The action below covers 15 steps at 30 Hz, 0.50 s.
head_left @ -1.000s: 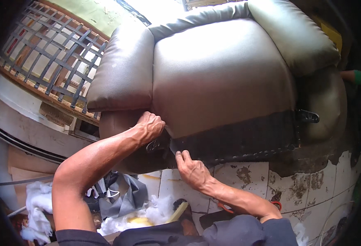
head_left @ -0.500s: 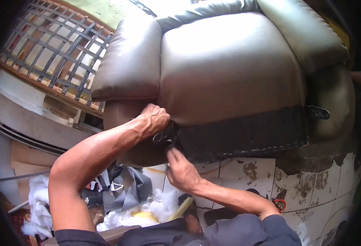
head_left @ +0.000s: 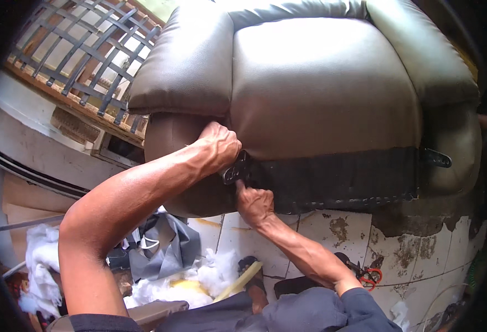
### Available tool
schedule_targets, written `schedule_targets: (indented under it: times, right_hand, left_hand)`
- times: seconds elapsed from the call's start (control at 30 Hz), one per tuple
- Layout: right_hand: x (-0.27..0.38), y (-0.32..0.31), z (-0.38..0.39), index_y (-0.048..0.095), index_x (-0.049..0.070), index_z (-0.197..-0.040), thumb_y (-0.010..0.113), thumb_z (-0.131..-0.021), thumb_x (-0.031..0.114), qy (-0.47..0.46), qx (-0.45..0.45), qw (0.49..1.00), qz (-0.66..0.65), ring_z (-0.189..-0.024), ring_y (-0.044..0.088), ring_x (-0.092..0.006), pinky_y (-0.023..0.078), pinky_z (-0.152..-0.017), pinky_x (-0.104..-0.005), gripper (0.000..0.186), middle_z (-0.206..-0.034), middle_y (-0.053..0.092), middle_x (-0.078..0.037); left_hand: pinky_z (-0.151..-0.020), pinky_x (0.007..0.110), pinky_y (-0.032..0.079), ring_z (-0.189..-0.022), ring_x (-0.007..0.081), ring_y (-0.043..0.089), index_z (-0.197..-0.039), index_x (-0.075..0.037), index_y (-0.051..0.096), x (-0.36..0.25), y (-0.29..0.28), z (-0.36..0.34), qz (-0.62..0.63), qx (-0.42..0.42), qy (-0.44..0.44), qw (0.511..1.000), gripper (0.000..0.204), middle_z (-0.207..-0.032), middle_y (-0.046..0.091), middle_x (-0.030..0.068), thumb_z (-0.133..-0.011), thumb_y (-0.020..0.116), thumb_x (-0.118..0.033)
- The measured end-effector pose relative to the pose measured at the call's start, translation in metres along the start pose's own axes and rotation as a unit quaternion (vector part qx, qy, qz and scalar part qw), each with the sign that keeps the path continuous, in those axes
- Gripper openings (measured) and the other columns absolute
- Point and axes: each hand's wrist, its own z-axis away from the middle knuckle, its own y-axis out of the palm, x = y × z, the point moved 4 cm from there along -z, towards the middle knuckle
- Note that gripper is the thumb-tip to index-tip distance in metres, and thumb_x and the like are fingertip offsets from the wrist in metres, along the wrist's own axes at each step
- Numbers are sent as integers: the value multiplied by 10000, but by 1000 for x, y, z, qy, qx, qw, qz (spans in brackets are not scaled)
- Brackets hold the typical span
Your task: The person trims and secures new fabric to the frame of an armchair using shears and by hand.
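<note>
A brown leather-look recliner seat (head_left: 321, 94) fills the middle, with a black fabric strip (head_left: 337, 177) along its lower front. At the gap between its left arm and the cushion, my left hand (head_left: 220, 143) is closed, its fingertips hidden. Just below it a black metal bracket (head_left: 234, 174) with holes sticks out at the strip's left end. My right hand (head_left: 256, 206) is under the bracket with fingers curled; one finger reaches up against the bracket's lower end. Whether anything lies inside that hand is hidden. A matching bracket (head_left: 438, 158) juts out at the right end.
A wooden frame with woven dark straps (head_left: 88, 50) leans at the back left. White stuffing (head_left: 213, 275) and grey fabric scraps (head_left: 168, 249) lie on the floor. Red-handled scissors (head_left: 372, 278) rest on the worn white tiles (head_left: 332, 232) at right.
The view has shifted a little. My right hand has turned and curled, with one finger now pointing up at the bracket. My left hand stays closed at the gap.
</note>
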Motion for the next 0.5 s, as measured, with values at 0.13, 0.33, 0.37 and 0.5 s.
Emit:
schedule_targets:
  times: [0.13,0.33,0.37,0.5]
  right_hand:
    - [7,-29,7,588,99,-765,622,-840,77,-112,-110,988,6,-434,604,-196,450,-424,-342,84,-535,593,-49]
    - [-8,-17,6,638,98,-830,630,-835,121,-176,-12,983,48,-497,665,-218,505,-452,-372,25,-536,592,-68]
    - [-6,-12,3,643,98,-848,629,-838,131,-153,18,987,43,-512,678,-234,515,-458,-384,37,-552,611,-84]
    - [-2,-3,3,650,93,-934,626,-851,155,-60,95,993,-27,-550,703,-300,529,-463,-434,106,-623,679,-141]
  left_hand:
    - [-694,437,575,-805,314,757,-833,-62,775,7,-3,4,0,-29,2,1000,199,-856,754,194,-863,606,-164]
    - [-715,440,570,-798,294,758,-816,-89,773,-1,-4,10,10,-44,-3,999,197,-820,751,180,-879,607,-173]
    - [-715,438,567,-795,292,758,-812,-90,771,0,-4,11,6,-57,-1,998,197,-816,751,178,-881,606,-172]
    - [-714,425,551,-780,291,754,-793,-88,762,-1,-1,12,-11,-59,9,998,188,-796,746,170,-878,612,-162]
